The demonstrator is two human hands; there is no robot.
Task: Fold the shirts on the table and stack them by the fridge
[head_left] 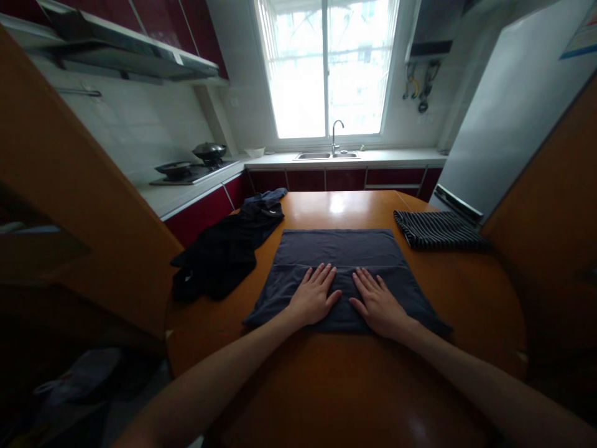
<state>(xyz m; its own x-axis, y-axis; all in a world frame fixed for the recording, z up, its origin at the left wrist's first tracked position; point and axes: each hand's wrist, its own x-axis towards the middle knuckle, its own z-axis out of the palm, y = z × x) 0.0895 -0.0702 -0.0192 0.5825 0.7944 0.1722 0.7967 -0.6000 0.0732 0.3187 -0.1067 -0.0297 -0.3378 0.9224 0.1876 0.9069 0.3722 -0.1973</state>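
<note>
A dark grey-blue cloth (340,246), possibly a garment, lies flat on the wooden table (354,386) in front of me. A seam or folded edge runs across its middle. My left hand (316,295) rests palm down on the cloth, left of its centre, with the fingers spread. On the right of centre, my right hand (377,300) lies flat on the same cloth, fingers stretched out and angled inward. A gap of bare cloth separates the two thumbs. Neither hand grips anything.
Black crumpled clothing (224,252) lies at the table's left. A folded black-and-white striped cloth (441,230) sits at the right edge. Beyond are a stove (196,173) with pans, a sink (313,156) under the window, and a refrigerator (504,106) at right.
</note>
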